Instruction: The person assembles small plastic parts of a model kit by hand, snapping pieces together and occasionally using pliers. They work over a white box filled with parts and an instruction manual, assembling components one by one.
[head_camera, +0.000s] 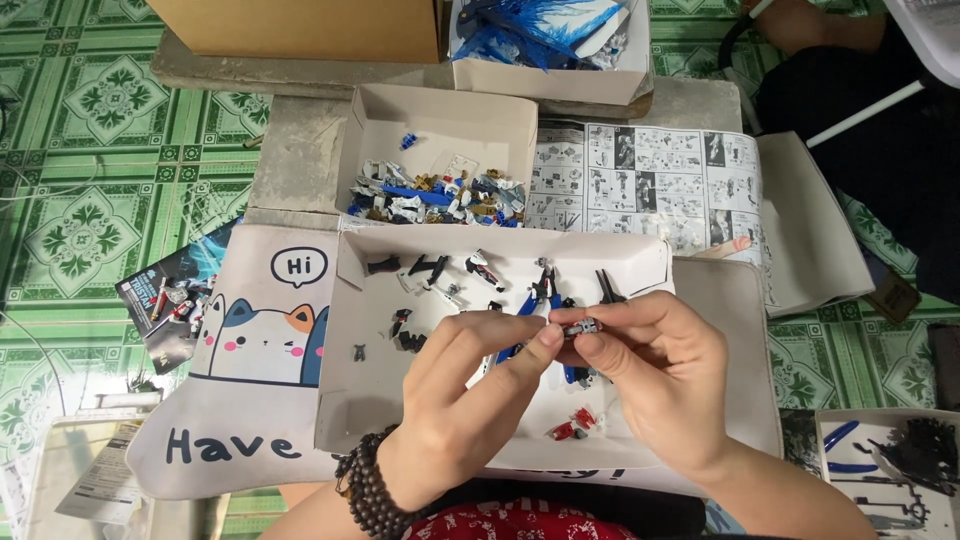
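My left hand (470, 395) and my right hand (660, 375) meet over a shallow white cardboard tray (345, 400). Together their fingertips pinch a tiny grey and red model part (582, 326). A dark bead bracelet (368, 490) circles my left wrist. In the tray lie several small model kit pieces: black and white ones (432, 270) along the far side, a blue and white piece (540, 290) partly hidden behind my fingers, and red bits (575, 425) near my right wrist.
A second white box (440, 115) holds several blue, white and gold parts. A box of blue clear parts (545, 45) stands behind it. An instruction sheet (650, 180) lies right. A cat-print cushion (250, 340) is under the tray. Another person sits at the top right.
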